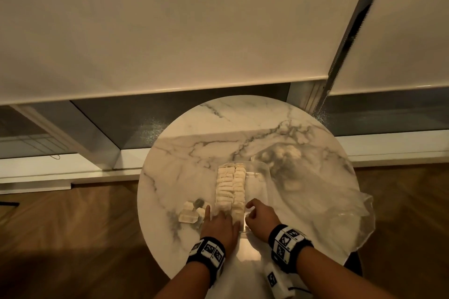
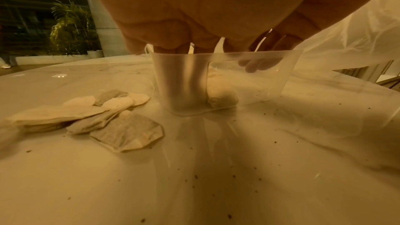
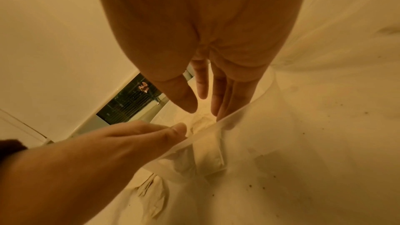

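Note:
A clear plastic tray [image 1: 264,172] stands on the round marble table [image 1: 243,126], with two rows of tea bags [image 1: 229,187] packed upright along its left side. My left hand [image 1: 220,217] lies over the tray's near end, fingers reaching down onto the nearest tea bags, index finger stretched along the tray's left wall. In the left wrist view the fingers [image 2: 173,47] dip behind the tray wall [image 2: 249,81]. My right hand [image 1: 257,211] hovers over the tray's near right part; its thumb and fingers [image 3: 218,95] are spread apart and hold nothing.
Several loose tea bags [image 1: 189,213] lie on the table left of the tray, also in the left wrist view [image 2: 97,117]. A crumpled clear plastic bag [image 1: 328,201] covers the table's right side. Dark crumbs [image 2: 194,177] dot the near tabletop. A window sill [image 1: 60,172] lies beyond the table.

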The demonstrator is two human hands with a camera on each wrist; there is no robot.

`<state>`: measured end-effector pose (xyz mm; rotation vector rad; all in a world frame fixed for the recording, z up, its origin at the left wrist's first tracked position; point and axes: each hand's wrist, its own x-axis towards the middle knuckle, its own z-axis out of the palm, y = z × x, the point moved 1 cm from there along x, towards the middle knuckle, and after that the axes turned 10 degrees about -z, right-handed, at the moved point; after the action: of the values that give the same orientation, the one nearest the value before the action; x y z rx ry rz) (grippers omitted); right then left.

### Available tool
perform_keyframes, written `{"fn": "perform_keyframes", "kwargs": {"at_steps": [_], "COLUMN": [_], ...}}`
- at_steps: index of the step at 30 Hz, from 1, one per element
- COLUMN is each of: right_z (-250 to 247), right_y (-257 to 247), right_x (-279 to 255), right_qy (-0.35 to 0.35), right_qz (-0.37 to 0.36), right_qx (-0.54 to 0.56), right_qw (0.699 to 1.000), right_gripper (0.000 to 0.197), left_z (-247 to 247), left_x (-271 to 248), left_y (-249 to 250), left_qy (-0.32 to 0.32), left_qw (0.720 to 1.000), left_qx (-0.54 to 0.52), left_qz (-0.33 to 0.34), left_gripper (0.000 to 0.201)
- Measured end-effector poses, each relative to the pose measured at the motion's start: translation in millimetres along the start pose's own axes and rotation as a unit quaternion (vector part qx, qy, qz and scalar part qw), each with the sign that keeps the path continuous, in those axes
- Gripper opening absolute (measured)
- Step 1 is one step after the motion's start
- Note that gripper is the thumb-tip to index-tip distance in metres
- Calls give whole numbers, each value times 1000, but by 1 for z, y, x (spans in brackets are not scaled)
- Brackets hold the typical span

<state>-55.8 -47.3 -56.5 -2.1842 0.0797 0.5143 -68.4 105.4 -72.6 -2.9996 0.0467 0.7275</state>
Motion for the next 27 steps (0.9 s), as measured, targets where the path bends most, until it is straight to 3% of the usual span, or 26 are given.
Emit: {"fn": "perform_keyframes", "kwargs": {"at_steps": [7, 12, 15, 18, 20, 23, 27], "right_z": [12, 13, 14, 16, 17, 21, 26], "right_y": [-4, -6, -10, -13, -15, -18, -20], "right_x": [-7, -6, -4, 0, 1, 4, 5], "right_qy": [-13, -48, -43, -11, 4, 25, 61], "right_qz": [-21, -15, -21, -31, -36, -33, -8], "right_qx": [-55, -70, -73, -76, -67, -54, -40], "right_qw": [998, 996, 996, 997, 997, 998, 997], "right_gripper": [22, 34, 36, 27, 24, 22, 21], "left_z": [0, 1, -7, -10, -4, 10, 19], "left_x": [-2, -4, -10, -17, -17, -7, 7], "left_y": [-4, -10, -18, -39, -60, -99, -140], "left_qy": [0, 15, 60, 123, 142, 148, 37], "left_qw": [1000, 998, 994, 978, 967, 935, 862], "left_qx": [-28, -58, -67, -148, -210, -310, -416], "left_qz": [14, 35, 70, 77, 34, -87, -286], "left_gripper": [54, 51, 42, 33, 30, 25, 28]}}
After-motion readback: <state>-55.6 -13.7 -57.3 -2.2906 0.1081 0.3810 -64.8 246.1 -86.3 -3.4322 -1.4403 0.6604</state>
